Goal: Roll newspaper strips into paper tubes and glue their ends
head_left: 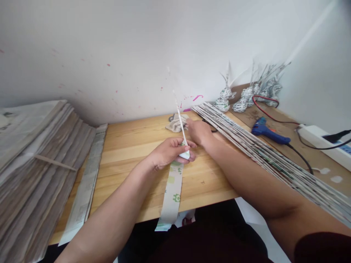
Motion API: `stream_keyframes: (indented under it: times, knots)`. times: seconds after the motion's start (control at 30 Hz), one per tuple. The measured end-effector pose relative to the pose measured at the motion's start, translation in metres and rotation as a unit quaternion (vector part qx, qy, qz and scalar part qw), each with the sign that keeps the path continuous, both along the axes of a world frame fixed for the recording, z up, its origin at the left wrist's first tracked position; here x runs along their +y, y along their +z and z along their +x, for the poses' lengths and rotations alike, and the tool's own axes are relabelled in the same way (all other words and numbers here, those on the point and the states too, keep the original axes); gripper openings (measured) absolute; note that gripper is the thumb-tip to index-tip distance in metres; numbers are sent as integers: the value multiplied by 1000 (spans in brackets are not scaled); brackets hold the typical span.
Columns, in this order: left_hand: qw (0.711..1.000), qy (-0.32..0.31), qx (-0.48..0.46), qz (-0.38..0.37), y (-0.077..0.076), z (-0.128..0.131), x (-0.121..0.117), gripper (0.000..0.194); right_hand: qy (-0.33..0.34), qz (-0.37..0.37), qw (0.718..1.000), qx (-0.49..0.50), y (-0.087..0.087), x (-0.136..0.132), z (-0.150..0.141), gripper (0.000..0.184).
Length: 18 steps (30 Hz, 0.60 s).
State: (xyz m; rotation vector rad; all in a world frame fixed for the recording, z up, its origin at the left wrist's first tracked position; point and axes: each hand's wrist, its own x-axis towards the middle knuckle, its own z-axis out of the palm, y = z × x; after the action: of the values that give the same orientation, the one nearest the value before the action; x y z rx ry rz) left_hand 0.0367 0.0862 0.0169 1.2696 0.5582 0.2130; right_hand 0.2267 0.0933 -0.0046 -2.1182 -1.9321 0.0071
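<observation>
a printed paper strip is gripped near the table's middle in the left hand, thumb and fingers pinched on its wrapped upper end; from there a thin pale tube slants upward, while the strip's tail hangs down over the front edge. the right hand reaches past it, fingertips at a crumpled cloth; whether they touch or grasp it cannot be told.

to the right, a bundle of slender paper rods lies diagonally. behind it stand woven paper forms, loose ends rising from their tops; whether they are hollow cannot be told. a blue glue gun lies on a brown board, and a white power strip holds a black plug.

at left, flat paper strips lie beside a tall paper stack, crossed by a narrow band. the surface is a pale wooden table with visible grain, set against a white wall flecked with pink marks.
</observation>
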Motion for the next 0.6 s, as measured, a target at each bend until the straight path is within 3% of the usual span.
stream_keyframes:
  times: [0.13, 0.23, 0.3, 0.37, 0.47, 0.53, 0.6]
  knots:
    - [1000, 12, -7, -5, 1, -1, 2, 37, 50, 92, 988, 113, 2, -2, 4, 38]
    - [1000, 17, -12, -13, 2, -1, 3, 37, 61, 130, 945, 295, 8, -8, 5, 28]
    - [1000, 13, -16, -18, 2, -2, 3, 38, 78, 53, 896, 434, 12, -12, 3, 40]
    - [999, 6, -20, -24, 2, -2, 3, 39, 132, -79, 824, 546, 15, -17, 1, 53]
    - [999, 3, -30, -36, 3, -1, 2, 39, 232, -205, 708, 634, 17, -21, -2, 48]
    - [998, 2, -33, -46, 4, 0, 1, 39, 254, -218, 667, 665, 16, -22, -3, 39]
    - [998, 0, -28, -48, 5, 0, 0, 39, 250, -211, 654, 682, 15, -22, -2, 35]
